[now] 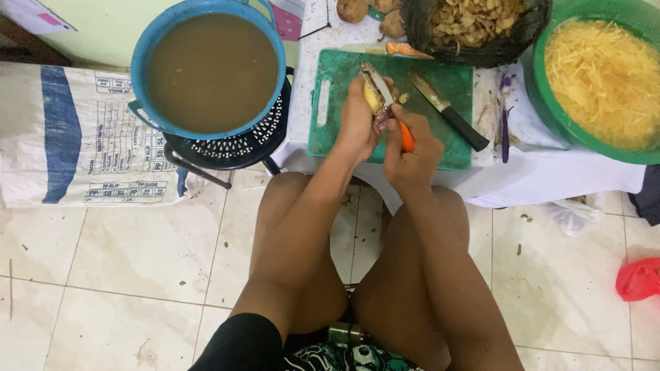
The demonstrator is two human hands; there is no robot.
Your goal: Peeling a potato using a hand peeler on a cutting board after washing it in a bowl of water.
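The left hand wraps around a small yellow potato, fingers curled shut on it, and holds it just above the green cutting board. The right hand grips the orange handle of a peeler, fingers closed tight around it, with the metal blade lying along the potato's top side.

The potato looks firm and stiff, light enough for one hand, but its bare yellow flesh is probably wet and slippery, so a full wrap of the palm with the thumb bracing one end seems the safest hold; pinching it by the tips would likely let it squirt out under the blade. The peeler is stiff and light, best taken well back on the handle, clear of the edge.

A black-handled knife lies on the board just right of the hands. Beyond the board sits a dark basket of peelings, with unpeeled potatoes beside it. A green basin of pale shredded strips stands at the right. A blue tub of brown water rests on a black stool at the left, next to a white sack on the tiled floor
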